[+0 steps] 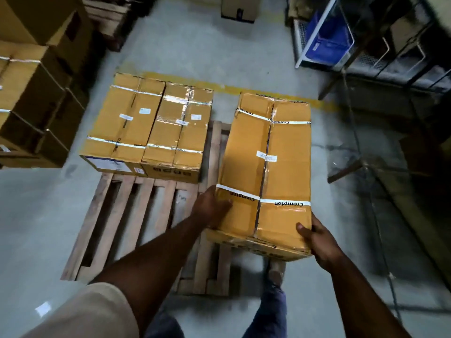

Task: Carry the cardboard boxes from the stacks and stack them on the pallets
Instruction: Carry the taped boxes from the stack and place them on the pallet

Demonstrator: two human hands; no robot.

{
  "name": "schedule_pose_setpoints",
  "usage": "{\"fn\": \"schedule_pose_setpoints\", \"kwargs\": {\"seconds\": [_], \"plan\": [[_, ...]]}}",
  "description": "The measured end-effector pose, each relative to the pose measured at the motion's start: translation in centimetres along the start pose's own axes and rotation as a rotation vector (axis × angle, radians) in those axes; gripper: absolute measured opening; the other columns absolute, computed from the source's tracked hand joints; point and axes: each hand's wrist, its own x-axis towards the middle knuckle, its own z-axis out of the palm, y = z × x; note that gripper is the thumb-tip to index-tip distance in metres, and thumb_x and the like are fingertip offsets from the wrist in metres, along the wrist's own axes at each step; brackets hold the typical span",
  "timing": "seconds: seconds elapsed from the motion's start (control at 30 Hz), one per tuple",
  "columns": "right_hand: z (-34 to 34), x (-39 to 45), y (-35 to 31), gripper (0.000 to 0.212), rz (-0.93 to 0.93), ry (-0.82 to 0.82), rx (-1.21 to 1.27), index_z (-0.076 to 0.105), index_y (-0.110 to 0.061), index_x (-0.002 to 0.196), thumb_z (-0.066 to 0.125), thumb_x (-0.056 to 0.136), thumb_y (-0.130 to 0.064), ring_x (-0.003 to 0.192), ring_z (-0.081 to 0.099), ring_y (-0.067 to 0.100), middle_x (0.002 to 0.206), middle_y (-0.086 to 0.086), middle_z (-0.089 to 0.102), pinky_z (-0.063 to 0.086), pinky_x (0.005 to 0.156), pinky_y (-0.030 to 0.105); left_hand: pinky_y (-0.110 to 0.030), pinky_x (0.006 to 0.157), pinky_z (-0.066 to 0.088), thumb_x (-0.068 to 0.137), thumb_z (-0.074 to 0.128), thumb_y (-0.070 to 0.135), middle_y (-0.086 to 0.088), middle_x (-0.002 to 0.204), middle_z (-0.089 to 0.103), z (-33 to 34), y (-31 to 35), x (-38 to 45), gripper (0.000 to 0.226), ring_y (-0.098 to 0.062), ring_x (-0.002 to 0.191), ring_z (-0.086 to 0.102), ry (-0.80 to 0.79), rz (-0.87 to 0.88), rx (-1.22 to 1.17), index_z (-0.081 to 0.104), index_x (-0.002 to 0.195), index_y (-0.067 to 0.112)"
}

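Observation:
I carry a long taped cardboard box [268,167] above the right edge of a wooden pallet [127,215]. My left hand [210,208] holds its left side near the front, thumb lying on top. My right hand [317,237] grips the front right corner, thumb on the lid. Two similar boxes, one on the left [122,123] and one beside it [180,130], lie side by side on the far part of the pallet. The slats nearest me are bare.
A stack of cardboard boxes [31,93] rises at the left. Metal racking with a blue crate [327,35] stands at the right rear, and dark frames [390,154] lie on the right. A lone box [239,8] sits far ahead on the grey floor.

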Motion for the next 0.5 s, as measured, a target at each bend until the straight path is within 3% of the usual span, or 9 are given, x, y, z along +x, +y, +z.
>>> {"fn": "schedule_pose_setpoints", "kwargs": {"seconds": [0.1, 0.23, 0.37, 0.5], "plan": [[-1.7, 10.0, 0.4, 0.055, -0.031, -0.040, -0.026, 0.046, -0.036, 0.155, 0.063, 0.103, -0.027, 0.123, 0.065, 0.030, 0.141, 0.000, 0.065, 0.054, 0.104, 0.060, -0.045, 0.103, 0.053, 0.078, 0.088, 0.041, -0.005, 0.137, 0.064, 4.0, 0.1, 9.1, 0.081, -0.030, 0.122, 0.063, 0.058, -0.076, 0.038, 0.049, 0.146, 0.025], [-0.7, 25.3, 3.2, 0.060, -0.038, -0.147, -0.044, 0.043, -0.040, 0.156, 0.066, 0.101, -0.039, 0.129, 0.061, 0.028, 0.146, -0.004, 0.060, 0.053, 0.105, 0.059, -0.046, 0.103, 0.051, 0.083, 0.083, 0.030, -0.014, 0.127, 0.067, 7.7, -1.9, 20.5, 0.067, -0.038, 0.119, 0.063, 0.257, -0.275, 0.098, 0.052, 0.141, 0.020], [3.0, 38.0, 6.1, 0.058, -0.065, -0.175, 0.007, 0.043, -0.034, 0.156, 0.065, 0.103, -0.026, 0.124, 0.063, 0.030, 0.145, 0.003, 0.061, 0.053, 0.105, 0.057, -0.043, 0.092, 0.053, 0.085, 0.080, 0.026, -0.012, 0.106, 0.069, 8.2, -5.9, 30.5, 0.048, -0.035, 0.103, 0.066, 0.363, -0.294, 0.204, 0.058, 0.125, 0.013], [6.3, 48.3, 7.9, 0.062, -0.067, -0.184, 0.023, 0.038, -0.034, 0.160, 0.063, 0.104, -0.026, 0.123, 0.062, 0.029, 0.143, 0.003, 0.060, 0.053, 0.107, 0.055, -0.043, 0.092, 0.055, 0.087, 0.080, 0.033, -0.010, 0.106, 0.069, 7.2, -8.2, 38.5, 0.041, -0.033, 0.101, 0.066, 0.364, -0.241, 0.295, 0.059, 0.118, 0.016]]}}
